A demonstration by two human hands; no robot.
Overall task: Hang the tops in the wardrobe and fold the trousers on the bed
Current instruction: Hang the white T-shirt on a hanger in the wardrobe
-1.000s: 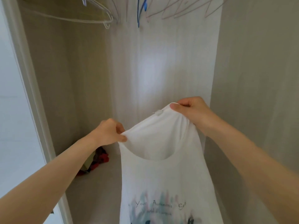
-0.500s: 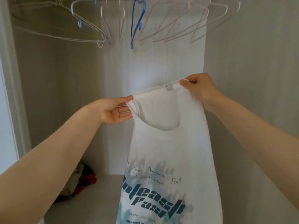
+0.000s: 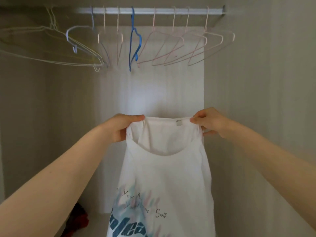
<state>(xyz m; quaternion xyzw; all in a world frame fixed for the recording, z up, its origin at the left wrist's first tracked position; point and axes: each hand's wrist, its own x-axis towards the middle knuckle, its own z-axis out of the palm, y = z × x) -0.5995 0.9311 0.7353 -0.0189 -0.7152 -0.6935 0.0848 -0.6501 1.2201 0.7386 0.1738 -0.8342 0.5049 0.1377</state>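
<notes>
White rail point(image 3: 162, 10) with pink wire hangers point(image 3: 206, 21) and one blue hanger point(image 3: 132, 21), red-and-dark cloth bundle point(image 3: 80, 219) low left

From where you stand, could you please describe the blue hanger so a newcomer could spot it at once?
Find the white rail across the top of the wardrobe. The blue hanger hangs on it left of the middle. It alone is bright blue; the hangers beside it are pale pink.
</notes>
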